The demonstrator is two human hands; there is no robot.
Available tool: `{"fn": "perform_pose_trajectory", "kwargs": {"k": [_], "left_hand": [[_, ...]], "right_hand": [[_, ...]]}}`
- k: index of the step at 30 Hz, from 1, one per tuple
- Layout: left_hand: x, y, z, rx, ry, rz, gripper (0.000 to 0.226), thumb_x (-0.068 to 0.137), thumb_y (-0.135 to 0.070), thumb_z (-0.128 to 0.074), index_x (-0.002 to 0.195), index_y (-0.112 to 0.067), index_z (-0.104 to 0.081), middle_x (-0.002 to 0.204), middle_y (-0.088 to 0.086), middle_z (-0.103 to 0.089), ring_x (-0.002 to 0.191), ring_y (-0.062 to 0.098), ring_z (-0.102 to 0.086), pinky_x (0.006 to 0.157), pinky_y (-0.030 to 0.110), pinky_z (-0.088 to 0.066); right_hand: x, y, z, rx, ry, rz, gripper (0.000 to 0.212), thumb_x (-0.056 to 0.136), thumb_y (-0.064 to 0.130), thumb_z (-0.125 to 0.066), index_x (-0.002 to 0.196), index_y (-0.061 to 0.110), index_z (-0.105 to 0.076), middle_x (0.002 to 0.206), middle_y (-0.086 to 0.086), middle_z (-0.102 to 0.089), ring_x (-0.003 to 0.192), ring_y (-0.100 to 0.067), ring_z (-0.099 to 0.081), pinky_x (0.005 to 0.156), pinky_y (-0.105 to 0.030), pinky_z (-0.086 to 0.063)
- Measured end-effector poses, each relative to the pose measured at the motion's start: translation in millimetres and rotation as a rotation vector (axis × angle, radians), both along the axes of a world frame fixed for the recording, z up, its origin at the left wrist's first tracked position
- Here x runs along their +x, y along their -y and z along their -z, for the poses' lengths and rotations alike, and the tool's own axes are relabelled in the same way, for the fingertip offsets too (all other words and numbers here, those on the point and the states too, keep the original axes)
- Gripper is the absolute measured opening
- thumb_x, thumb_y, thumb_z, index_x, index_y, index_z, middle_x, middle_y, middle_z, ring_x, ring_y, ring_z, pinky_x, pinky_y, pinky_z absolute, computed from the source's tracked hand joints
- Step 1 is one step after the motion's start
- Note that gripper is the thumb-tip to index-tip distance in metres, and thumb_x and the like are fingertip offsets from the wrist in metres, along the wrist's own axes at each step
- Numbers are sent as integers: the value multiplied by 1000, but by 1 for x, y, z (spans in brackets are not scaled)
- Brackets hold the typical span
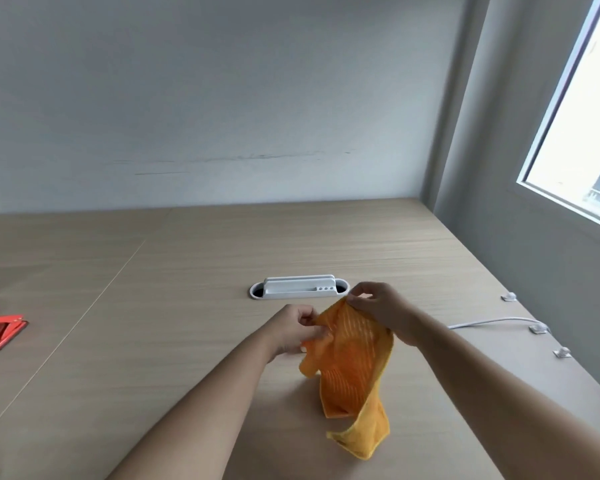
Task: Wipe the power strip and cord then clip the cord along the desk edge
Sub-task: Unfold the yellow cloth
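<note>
Both hands, left hand (293, 327) and right hand (381, 311), pinch an orange cloth (352, 368) above a wooden desk (187, 271), white cord (492, 321) and clips (538, 329) at right.

Two bare, sleeveless forearms, no jewellery

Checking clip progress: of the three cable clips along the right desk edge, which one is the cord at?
The middle clip: the white cord runs up to it. The far clip and the near clip sit apart with no cord reaching them.
</note>
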State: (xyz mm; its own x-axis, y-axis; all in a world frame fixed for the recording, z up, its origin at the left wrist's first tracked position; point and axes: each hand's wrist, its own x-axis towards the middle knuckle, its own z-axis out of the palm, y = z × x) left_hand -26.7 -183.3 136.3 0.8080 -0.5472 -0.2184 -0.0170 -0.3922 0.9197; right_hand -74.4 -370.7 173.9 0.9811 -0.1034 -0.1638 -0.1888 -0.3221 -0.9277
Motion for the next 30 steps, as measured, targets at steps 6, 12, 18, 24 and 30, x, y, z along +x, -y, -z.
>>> {"fn": "perform_pose_trajectory", "kwargs": {"k": [6, 12, 18, 24, 30], "left_hand": [[-3, 10, -26, 103, 43, 214, 1, 84, -20, -68, 83, -21, -68, 80, -8, -64, 79, 4, -58, 76, 17, -44], [-10, 35, -47, -13, 46, 120, 17, 85, -15, -64, 71, -22, -60, 114, 1, -65, 104, 16, -61, 93, 31, -47], [-17, 42, -54, -290, -101, 93, 18, 89, -14, -58, 73, -21, -57, 102, 5, -73, 102, 20, -64, 97, 32, -44], [-12, 42, -50, -519, -86, -137, 14, 89, -5, -58, 91, -18, -62, 84, 2, -68, 78, 15, -65, 65, 20, -55], [-8, 32, -12, -387, -113, -470, 26, 84, 4, -62, 98, -16, -51, 92, 9, -65, 78, 20, -65, 69, 29, -57]], "right_hand": [[-17, 41, 39, -396, -130, 17, 17, 77, 28, -74, 82, 15, -65, 69, 1, -54, 62, -11, -48, 55, -24, -38], [-33, 42, 54, -277, 264, 259, 7, 76, 29, -63, 81, 23, -63, 89, 4, -66, 90, -14, -59, 74, -27, -44], [-45, 13, 68, -39, -80, -298, 39, 78, 22, -67, 116, 18, -59, 112, -3, -65, 104, -15, -61, 86, -23, -49], [-40, 6, 68, -18, -42, -121, 8, 81, 6, -62, 86, 6, -69, 80, -4, -64, 73, -11, -60, 71, -22, -51], [-42, 37, 45, 605, -3, 95, 21, 85, 22, -61, 100, 10, -70, 92, -18, -70, 82, -30, -67, 66, -36, -56]]}}
